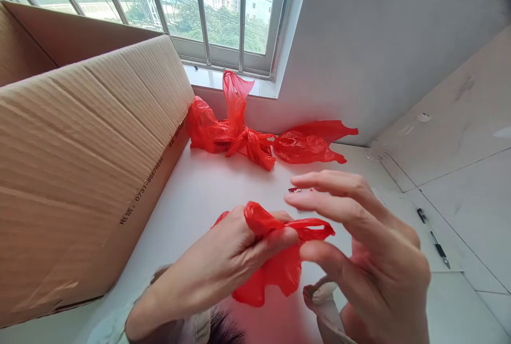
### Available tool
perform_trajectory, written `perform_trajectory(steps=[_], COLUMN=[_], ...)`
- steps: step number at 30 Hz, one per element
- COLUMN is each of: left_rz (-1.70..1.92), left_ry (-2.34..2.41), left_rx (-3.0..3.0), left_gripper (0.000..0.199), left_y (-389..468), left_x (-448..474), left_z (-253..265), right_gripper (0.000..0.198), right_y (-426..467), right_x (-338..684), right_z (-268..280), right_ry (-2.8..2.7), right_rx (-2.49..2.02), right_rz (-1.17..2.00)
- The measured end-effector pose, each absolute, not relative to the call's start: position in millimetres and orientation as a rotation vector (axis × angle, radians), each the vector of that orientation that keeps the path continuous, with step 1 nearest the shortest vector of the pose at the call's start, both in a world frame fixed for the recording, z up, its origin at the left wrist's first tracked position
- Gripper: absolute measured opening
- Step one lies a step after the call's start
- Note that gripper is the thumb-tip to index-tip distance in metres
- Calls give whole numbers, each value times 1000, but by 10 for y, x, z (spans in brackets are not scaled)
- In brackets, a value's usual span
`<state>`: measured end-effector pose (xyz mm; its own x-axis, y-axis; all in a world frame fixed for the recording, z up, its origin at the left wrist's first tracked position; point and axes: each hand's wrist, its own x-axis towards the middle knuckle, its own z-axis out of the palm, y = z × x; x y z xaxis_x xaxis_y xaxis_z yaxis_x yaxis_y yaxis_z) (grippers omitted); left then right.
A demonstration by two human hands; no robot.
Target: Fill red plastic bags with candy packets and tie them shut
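Note:
A thin red plastic bag is bunched in my left hand, whose thumb presses on it near the lower middle of the view. A loop of the bag sticks out past the thumb to the right, and loose folds hang below. My right hand is just right of the loop, thumb and fingers spread apart, with nothing between them. Its thumb tip is close to the bag; I cannot tell whether they touch. Part of the bag is hidden behind my left hand.
A large open cardboard box stands on the left of the white table. Knotted red bags and another red bag lie against the wall. A pen and its cap lie at right, below a barred window.

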<state>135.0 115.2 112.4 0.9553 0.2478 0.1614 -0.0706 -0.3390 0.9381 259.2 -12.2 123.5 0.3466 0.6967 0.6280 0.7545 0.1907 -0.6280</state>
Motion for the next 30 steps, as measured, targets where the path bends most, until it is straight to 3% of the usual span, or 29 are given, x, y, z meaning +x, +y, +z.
perform_trajectory(steps=[3,6,10,13,16,19,22,26,30], left_rz=[143,42,86,47,15,95,168,544,688], left_ry=[151,185,181,87,-28,-81,-112,-5,113], left_rx=[1769,1603,1384,1349,1521,1874,2187,2467,2414], left_gripper=[40,51,29,10,10,15,22,23,24], left_y=[1231,1284,1352,1414,1449,1420,1348,1273,1282], left_x=[1368,1377,1409,1434,1417,1345,1290,1352,1433], left_z=[1128,1069,1018,1044,1087,1123,1151,1145,1117], right_gripper=[29,7,9,16,16,10,22,34,31], right_y=[-174,-183,-215,-256,-258,-167,20,258,283], right_x=[2876,2964,2738,2593,2634,2790,2921,2972,2965], right_z=[1223,1221,1265,1289,1288,1250,1149,986,942], right_ry=[-1449,-1443,-1419,-1774,-1998,-1721,-1470,-1626,-1655], right_rx=[-1722,-1652,-1552,-1555,-1539,-1440,-1496,-1381,-1382], right_rz=[53,164,131,305,383,379,460,729,628])
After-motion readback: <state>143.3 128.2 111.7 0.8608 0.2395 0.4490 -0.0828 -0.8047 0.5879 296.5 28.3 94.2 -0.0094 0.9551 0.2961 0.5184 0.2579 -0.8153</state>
